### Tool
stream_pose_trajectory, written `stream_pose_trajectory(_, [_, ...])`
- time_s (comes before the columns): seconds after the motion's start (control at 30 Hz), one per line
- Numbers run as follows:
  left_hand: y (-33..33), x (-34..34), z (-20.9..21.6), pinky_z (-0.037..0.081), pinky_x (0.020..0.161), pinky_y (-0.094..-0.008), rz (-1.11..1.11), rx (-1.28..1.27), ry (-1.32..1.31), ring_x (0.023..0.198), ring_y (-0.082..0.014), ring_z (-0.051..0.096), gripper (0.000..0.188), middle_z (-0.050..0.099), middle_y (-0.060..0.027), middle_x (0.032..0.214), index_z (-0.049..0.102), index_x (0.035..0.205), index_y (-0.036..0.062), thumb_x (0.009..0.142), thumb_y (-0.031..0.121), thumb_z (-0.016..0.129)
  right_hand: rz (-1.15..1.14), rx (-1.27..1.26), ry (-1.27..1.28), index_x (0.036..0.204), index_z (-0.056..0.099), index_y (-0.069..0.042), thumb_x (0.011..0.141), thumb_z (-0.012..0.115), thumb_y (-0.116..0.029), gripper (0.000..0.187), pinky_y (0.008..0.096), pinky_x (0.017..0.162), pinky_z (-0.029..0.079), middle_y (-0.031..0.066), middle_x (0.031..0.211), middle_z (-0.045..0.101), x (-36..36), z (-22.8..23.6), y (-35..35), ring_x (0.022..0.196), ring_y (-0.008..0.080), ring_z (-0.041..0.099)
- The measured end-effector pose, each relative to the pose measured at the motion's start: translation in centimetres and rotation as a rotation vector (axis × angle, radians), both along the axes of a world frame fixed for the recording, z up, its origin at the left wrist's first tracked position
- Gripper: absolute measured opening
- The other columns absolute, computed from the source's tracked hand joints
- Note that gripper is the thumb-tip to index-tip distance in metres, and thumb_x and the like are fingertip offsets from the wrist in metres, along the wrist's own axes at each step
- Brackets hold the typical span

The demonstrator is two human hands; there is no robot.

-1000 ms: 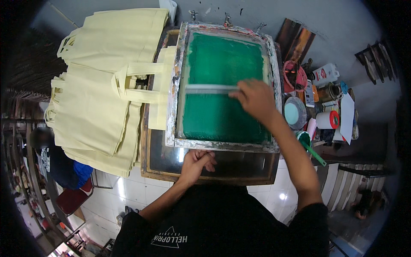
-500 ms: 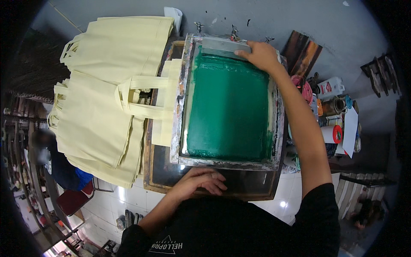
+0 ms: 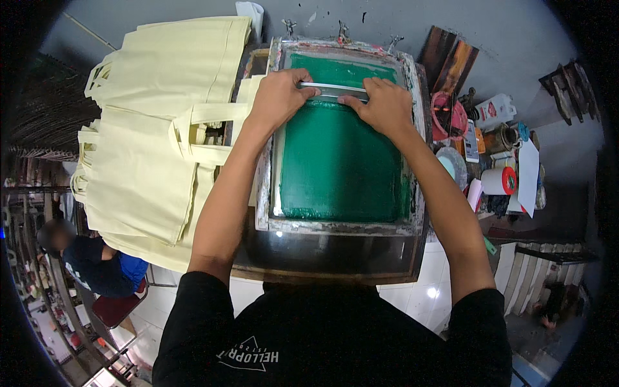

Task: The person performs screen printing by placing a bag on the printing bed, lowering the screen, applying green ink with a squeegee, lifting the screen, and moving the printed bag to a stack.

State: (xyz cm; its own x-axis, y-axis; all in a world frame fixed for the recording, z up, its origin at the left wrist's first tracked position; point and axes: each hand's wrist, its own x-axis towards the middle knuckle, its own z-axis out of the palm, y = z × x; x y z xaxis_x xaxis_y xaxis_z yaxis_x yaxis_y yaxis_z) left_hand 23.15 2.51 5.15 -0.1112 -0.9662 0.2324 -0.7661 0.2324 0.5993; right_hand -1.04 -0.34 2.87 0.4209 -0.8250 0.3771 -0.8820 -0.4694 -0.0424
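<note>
Both hands grip a squeegee (image 3: 334, 90) with a pale metal edge, lying across the upper part of a green-coated printing screen (image 3: 342, 164). My left hand (image 3: 280, 95) is closed round its left end, and my right hand (image 3: 382, 106) round its right end, thumbs toward me. Green ink shows above and below the squeegee. The screen's paint-stained frame (image 3: 335, 227) rests on a dark, wood-edged table (image 3: 329, 255). Beneath its left side a pale yellow cloth bag (image 3: 248, 90) sticks out, mostly hidden by my left arm.
Stacks of pale yellow tote bags (image 3: 142, 168) lie to the left. On the right stand a pink basket (image 3: 449, 116), a white jug (image 3: 495, 111), a red-rimmed container (image 3: 500, 181) and other clutter. Metal clamps (image 3: 343, 32) line the far edge. A person (image 3: 97, 258) sits at the far left.
My left hand has come up from the near table edge onto the squeegee's left end. The squeegee, with my right hand on it, has moved from the far frame edge toward me.
</note>
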Motion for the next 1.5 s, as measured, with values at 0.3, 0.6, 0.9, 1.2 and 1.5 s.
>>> stream_pose_trajectory(0.3, [9.6, -0.5, 0.0, 0.052, 0.069, -0.0406, -0.032, 0.033, 0.028, 0.076, -0.0337, 0.069, 0.025, 0.071, -0.0187, 0.086, 0.075, 0.096, 0.0042, 0.085, 0.026, 0.080, 0.106, -0.080, -0.085, 0.076, 0.062, -0.006, 0.080, 0.074, -0.063, 0.058, 0.0430, 0.058, 0.050, 0.0102, 0.073, 0.064, -1.0, -0.5, 9.5, 0.068, 0.0315, 0.067])
stream_pose_trajectory(0.6, [21.2, -1.4, 0.3, 0.050, 0.074, -0.0417, -0.090, -0.029, 0.019, 0.077, -0.0321, 0.063, 0.014, 0.069, -0.0121, 0.083, 0.071, 0.086, 0.0028, 0.082, 0.013, 0.080, 0.086, 0.036, -0.055, 0.076, 0.057, -0.010, 0.078, 0.078, -0.053, 0.047, 0.0389, 0.056, 0.046, 0.0060, 0.075, 0.057, -1.7, -0.4, 21.1, 0.068, 0.0253, 0.060])
stream_pose_trajectory(0.9, [24.7, 1.3, -4.9, 0.026, 0.119, -0.0543, -0.020, -0.219, -0.096, 0.139, -0.0375, 0.049, 0.099, 0.053, -0.0184, 0.148, 0.044, 0.150, 0.0096, 0.067, 0.032, 0.093, 0.186, 0.080, -0.150, 0.086, 0.062, -0.011, 0.072, 0.080, -0.023, 0.026, 0.0414, 0.071, 0.051, 0.0045, 0.088, 0.061, -3.4, 0.2, 22.2, 0.085, 0.0254, 0.062])
stream_pose_trajectory(1.2, [20.8, 2.1, 1.9, 0.026, 0.121, -0.0540, 0.098, -0.625, 0.300, 0.145, -0.0358, 0.042, 0.134, 0.041, -0.0255, 0.156, 0.015, 0.162, 0.0092, 0.063, 0.051, 0.095, 0.168, -0.359, -0.227, 0.097, 0.070, -0.005, 0.067, 0.074, -0.009, 0.030, 0.0425, 0.079, 0.054, 0.0097, 0.099, 0.071, -3.7, 12.5, 18.9, 0.090, 0.0320, 0.068])
stream_pose_trajectory(1.5, [13.5, 5.7, -2.5, 0.027, 0.114, -0.0519, 0.278, 0.170, -0.393, 0.131, -0.0391, 0.044, 0.091, 0.055, -0.0191, 0.141, 0.054, 0.135, -0.0007, 0.068, 0.049, 0.090, -0.182, -0.062, -0.275, 0.097, 0.077, 0.002, 0.088, 0.073, -0.037, 0.040, 0.0433, 0.075, 0.053, 0.0223, 0.086, 0.074, -0.6, 29.5, 8.4, 0.076, 0.0337, 0.070])
